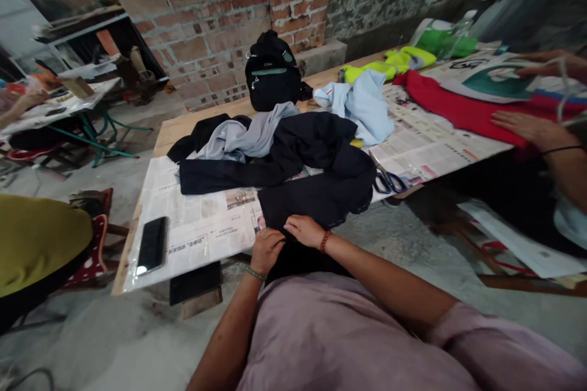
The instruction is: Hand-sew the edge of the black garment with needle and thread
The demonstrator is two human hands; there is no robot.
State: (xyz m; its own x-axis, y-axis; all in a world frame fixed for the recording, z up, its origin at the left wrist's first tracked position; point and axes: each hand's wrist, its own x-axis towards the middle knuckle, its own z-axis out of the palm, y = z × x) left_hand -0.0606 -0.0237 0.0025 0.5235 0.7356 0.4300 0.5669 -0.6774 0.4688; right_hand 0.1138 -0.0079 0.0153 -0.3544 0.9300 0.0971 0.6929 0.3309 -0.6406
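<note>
A pair of dark trousers (316, 195) lies bunched on the newspaper-covered table, with one leg end reaching the edge in front of me. At that leg end my right hand (306, 231) pinches the cloth between thumb and fingers. Close beside it, my left hand (268, 249) has its fingers closed at the same cloth edge; anything small between the fingertips is too fine to see. Light stitch marks run along the trousers' near edge. Scissors (389, 181) with dark blue handles lie just right of the trousers. Grey cloth (247, 134) rests behind and partly on them.
A phone (153, 244) lies at the table's left end. Behind the garments stand a black backpack (273, 76) and a light blue garment (360, 107). To the right, a co-worker's hands work an iron (498, 82) on red cloth (440, 107). A stool (98, 244) is at left.
</note>
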